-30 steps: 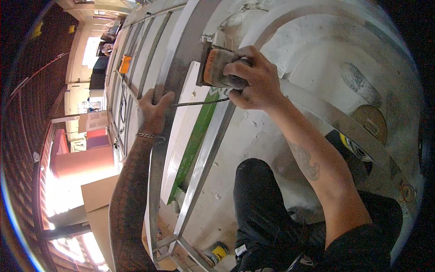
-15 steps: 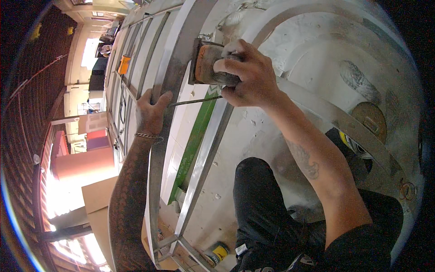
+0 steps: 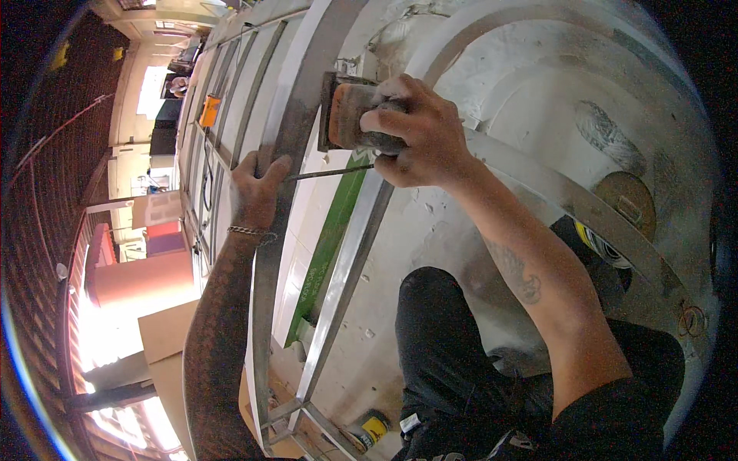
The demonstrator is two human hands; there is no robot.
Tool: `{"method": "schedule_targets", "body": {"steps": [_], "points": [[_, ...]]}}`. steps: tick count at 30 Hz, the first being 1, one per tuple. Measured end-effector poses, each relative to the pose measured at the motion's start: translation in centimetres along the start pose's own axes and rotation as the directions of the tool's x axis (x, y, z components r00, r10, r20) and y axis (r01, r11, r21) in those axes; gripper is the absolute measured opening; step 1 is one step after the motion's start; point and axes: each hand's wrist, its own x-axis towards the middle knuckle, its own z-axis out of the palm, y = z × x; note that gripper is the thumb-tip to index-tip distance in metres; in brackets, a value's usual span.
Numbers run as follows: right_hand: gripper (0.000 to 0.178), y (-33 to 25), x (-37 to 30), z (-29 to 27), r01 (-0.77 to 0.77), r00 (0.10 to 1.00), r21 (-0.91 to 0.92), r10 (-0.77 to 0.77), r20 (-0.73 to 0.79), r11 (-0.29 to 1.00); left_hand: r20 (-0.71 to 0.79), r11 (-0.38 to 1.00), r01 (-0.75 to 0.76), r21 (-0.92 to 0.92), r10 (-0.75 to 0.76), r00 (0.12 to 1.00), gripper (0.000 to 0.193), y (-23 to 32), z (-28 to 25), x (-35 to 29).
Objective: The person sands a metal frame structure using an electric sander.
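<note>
- On the left, the left hand (image 3: 255, 188) is curled around a dark metal beam (image 3: 304, 96). It has hardly moved since a second ago.
- Next to it, a thin dark rod (image 3: 330, 174) goes across from near the thumb, over a green strip (image 3: 330, 230).
- Just above the rod is the palm sander (image 3: 344, 111). It has moved a little left, so its flat pad is now close to the beam's edge. I can't tell if they touch. That seems to put the pad right by the work, with little room left there.
- The right hand (image 3: 423, 134) has its fingers bent tight around the sander's grip, just above a shiny rail (image 3: 340, 283).
- Farther right, dusty floor (image 3: 407, 238) reaches toward a curved bar (image 3: 538, 180). There seems to be more room that way.
</note>
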Motion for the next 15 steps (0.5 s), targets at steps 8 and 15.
{"method": "schedule_targets", "body": {"steps": [8,15], "points": [[0.045,-0.7,1.5,-0.7,-0.022,0.999,0.035,0.023,-0.037,0.999,0.000,0.996,0.081,-0.028,-0.082,0.997,0.048,0.2,-0.1,-0.4],[0.055,0.0,0.4,-0.3,-0.137,0.990,0.051,0.135,0.033,0.989,-0.019,0.992,0.049,0.118,-0.047,0.999,0.052,0.0,0.0,-0.2]]}}
